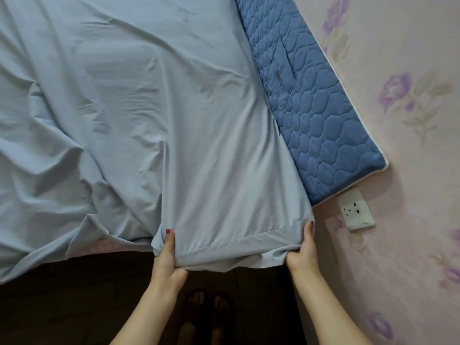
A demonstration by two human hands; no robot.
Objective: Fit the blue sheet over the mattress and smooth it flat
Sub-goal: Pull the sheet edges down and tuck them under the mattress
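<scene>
Both hands hold the hem of the blue sheet [154, 115]: the left hand [167, 255] and the right hand [304, 250] have fingers curled round it. The uncovered mattress [321, 115] corner lies ahead and to the right, nearer the right hand.

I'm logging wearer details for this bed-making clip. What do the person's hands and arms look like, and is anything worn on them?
Both forearms are bare, with no sleeves, watch or bracelet in view. The left hand and the right hand have red-painted nails. No rings or gloves can be seen on the fingers.
</scene>
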